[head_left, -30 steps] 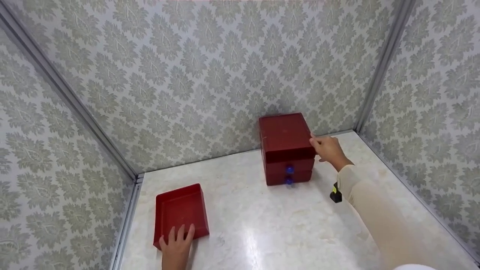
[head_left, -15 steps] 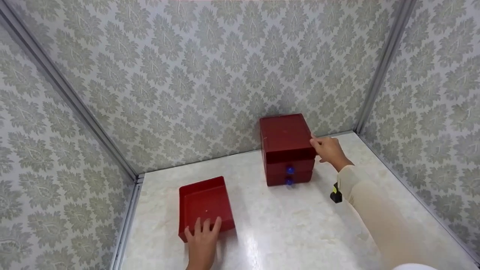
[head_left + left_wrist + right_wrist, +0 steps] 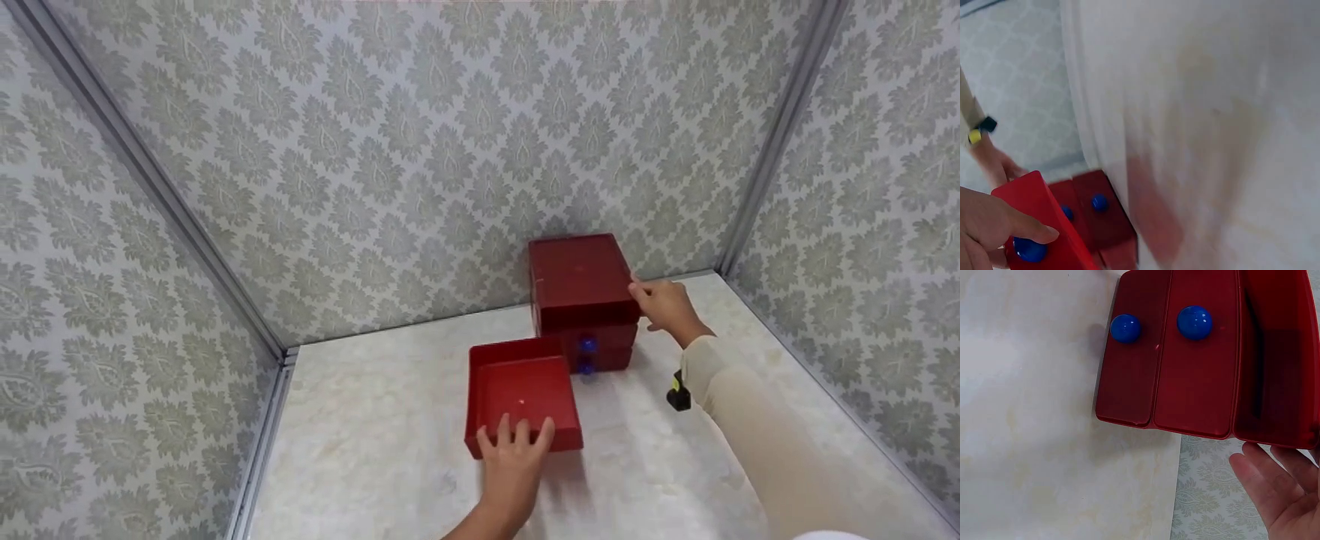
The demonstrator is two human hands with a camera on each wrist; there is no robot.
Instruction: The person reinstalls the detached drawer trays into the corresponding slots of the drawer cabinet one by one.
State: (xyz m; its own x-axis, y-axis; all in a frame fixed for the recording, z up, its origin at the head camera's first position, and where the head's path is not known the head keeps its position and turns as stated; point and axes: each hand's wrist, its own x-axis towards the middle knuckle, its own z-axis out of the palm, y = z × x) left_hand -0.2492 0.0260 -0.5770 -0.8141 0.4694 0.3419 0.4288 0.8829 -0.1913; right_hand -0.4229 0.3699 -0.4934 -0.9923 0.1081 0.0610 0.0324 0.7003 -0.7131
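From the head view, the left hand (image 3: 517, 457) rested straight fingers over the near edge of the loose red drawer (image 3: 523, 394) on the worktop (image 3: 375, 450), just before the red cabinet (image 3: 583, 300). The right hand (image 3: 664, 306) braced the cabinet's side, fingers relaxed.

The left wrist view was blurred; fingers touched the drawer beside its blue knob (image 3: 1030, 249).

The right wrist view showed the cabinet's empty top slot (image 3: 1275, 365). The drawer looked light, stiff and smooth, best taken by its rim.
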